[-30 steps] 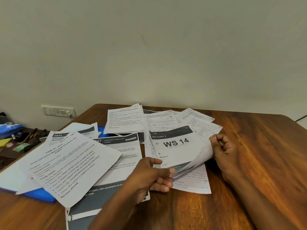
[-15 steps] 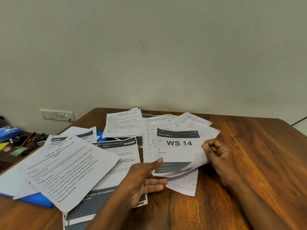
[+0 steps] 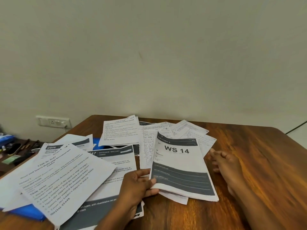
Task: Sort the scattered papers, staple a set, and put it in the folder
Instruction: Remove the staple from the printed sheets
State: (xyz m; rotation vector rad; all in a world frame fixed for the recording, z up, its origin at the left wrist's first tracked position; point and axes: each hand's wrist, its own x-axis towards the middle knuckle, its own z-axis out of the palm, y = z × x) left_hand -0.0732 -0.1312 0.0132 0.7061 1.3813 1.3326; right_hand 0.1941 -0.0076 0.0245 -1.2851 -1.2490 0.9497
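Left hand [image 3: 139, 183] is pinching the lower-left corner of the WS 14 sheet [image 3: 181, 168], center frame, long axis running near-to-far, heading pointing far. Right hand [image 3: 224, 165], fingers now spread, is resting on the table [image 3: 265, 163], having released the sheet's curled right edge. Blue folder [image 3: 28, 214] is lying lower left under papers.

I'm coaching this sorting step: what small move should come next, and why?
Probably lift the WS 14 sheet clear and square it with the page beneath. The left hand pinches its near-left corner, the right hand lies open beside it on the table, and other papers are scattered around unsorted.
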